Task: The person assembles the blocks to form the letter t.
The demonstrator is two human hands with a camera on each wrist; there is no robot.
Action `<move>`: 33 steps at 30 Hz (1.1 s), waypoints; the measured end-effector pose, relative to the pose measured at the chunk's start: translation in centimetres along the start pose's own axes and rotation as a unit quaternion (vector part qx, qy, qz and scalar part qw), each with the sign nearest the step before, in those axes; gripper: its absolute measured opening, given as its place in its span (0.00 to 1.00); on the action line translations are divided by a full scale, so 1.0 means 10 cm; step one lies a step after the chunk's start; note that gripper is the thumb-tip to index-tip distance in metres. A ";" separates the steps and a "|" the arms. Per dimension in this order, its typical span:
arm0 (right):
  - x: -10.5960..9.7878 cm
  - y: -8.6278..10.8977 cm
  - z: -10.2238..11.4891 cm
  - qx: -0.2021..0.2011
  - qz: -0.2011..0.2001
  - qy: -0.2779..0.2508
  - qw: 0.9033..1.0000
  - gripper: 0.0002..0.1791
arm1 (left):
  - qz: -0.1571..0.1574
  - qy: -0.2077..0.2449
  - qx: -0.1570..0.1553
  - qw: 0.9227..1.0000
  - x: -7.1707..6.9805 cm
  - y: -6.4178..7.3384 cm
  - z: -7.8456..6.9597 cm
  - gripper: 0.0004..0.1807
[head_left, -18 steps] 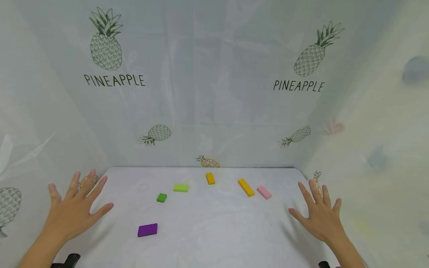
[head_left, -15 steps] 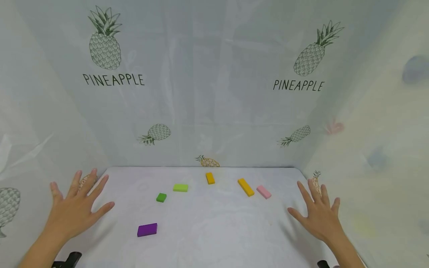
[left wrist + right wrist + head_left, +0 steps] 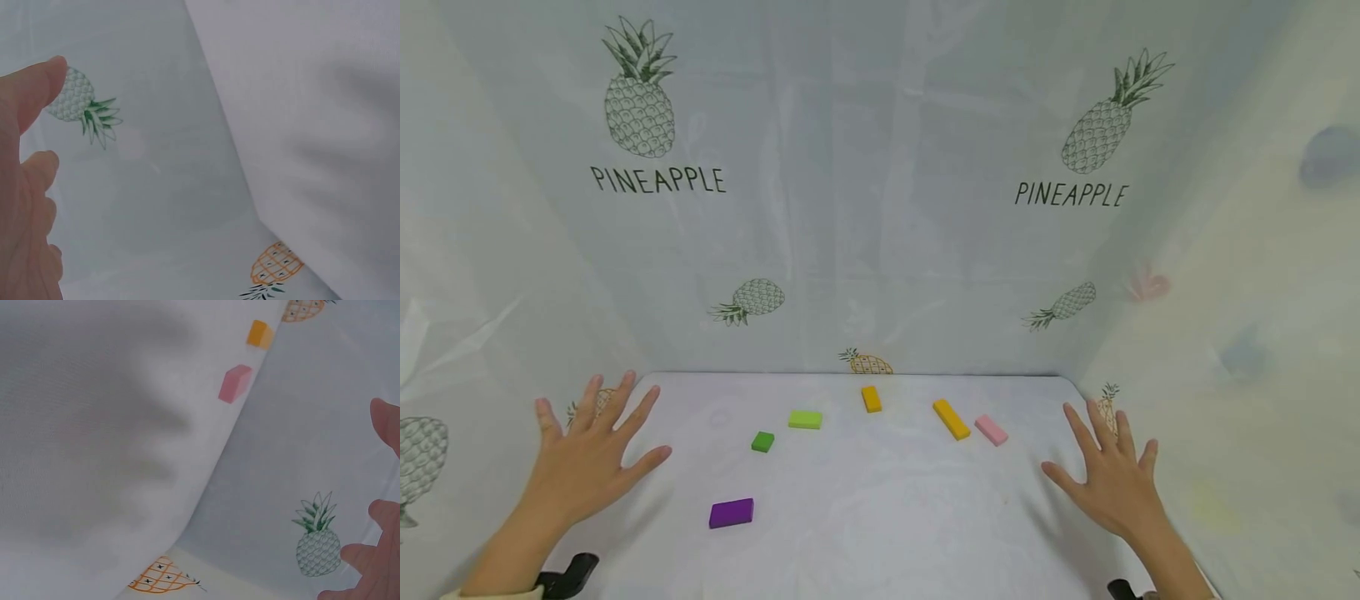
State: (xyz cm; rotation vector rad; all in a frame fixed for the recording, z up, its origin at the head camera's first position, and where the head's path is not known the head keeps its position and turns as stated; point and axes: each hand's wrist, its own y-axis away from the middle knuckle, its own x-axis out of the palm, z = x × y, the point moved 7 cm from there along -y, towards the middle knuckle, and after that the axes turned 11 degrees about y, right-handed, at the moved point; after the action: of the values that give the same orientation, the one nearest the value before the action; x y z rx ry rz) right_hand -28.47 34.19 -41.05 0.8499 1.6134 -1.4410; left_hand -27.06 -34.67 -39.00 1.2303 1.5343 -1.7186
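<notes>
My left hand [image 3: 587,462] is raised over the table's left side, fingers spread wide and holding nothing. The nearest thing to it is a purple block [image 3: 731,513], lying to its right and nearer the front. Over the right side my right hand [image 3: 1120,483] hovers with fingers splayed, also holding nothing. A pink block [image 3: 991,430] lies to its left, beside a long orange-yellow block [image 3: 951,419]. Farther left are a short orange-yellow block [image 3: 871,399], a light green block [image 3: 805,420] and a small dark green block [image 3: 762,442].
The white table [image 3: 880,517] ends at a straight back edge. Behind it hangs a pale curtain [image 3: 865,208] printed with pineapples, which also runs down both sides. A black strap [image 3: 571,575] shows at the left wrist, another black strap [image 3: 1122,590] at the right.
My left hand has shifted right and slightly up, fingers still spread. The right hand has drifted very slightly left. The blocks lie where they were.
</notes>
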 end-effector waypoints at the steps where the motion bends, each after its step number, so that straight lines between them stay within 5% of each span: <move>1: 0.00 0.00 0.00 0.000 0.000 0.001 1.000 0.56 | 0.000 0.000 0.000 1.000 0.00 -0.01 0.00 0.58; 33: 0.08 -0.07 0.02 -0.009 -0.003 -0.008 1.000 0.55 | -0.003 -0.007 0.021 1.000 0.17 -0.17 -0.13 0.55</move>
State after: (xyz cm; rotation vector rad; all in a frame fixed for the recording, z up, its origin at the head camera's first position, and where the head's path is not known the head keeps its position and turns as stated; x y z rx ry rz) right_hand -29.49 33.91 -41.44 0.8232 1.6162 -1.4322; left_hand -28.87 -32.75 -39.56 1.2330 1.5014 -1.7688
